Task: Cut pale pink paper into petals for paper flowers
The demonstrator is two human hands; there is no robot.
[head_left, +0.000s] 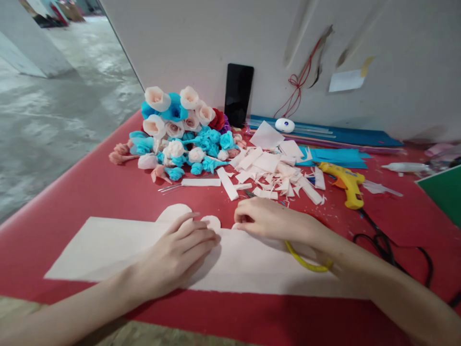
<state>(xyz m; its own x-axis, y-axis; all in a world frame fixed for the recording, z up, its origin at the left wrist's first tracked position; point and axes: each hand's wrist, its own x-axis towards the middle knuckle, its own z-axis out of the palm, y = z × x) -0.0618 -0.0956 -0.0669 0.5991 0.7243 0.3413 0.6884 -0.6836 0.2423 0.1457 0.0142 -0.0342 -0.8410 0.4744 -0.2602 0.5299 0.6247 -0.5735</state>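
Note:
A long strip of pale pink crepe-like paper (108,245) lies across the red table, with rounded pieces (176,211) at its far edge. My left hand (190,250) rests flat on the strip, palm down and fingers stretched out, beside a small rounded piece (211,222). To its right, my right hand (262,216) has its fingers curled and pinched at the paper's far edge. Under the right wrist shows a yellow scissors handle (309,265); a dark tip pokes out beyond the knuckles. The hand hides the rest of the scissors.
Paper flowers (176,149) in blue, pale pink and red are heaped at the back left. Paper scraps (270,168) lie behind my hands. A yellow glue gun (345,182) with a black cord is at right. A black phone (239,93) leans against the wall.

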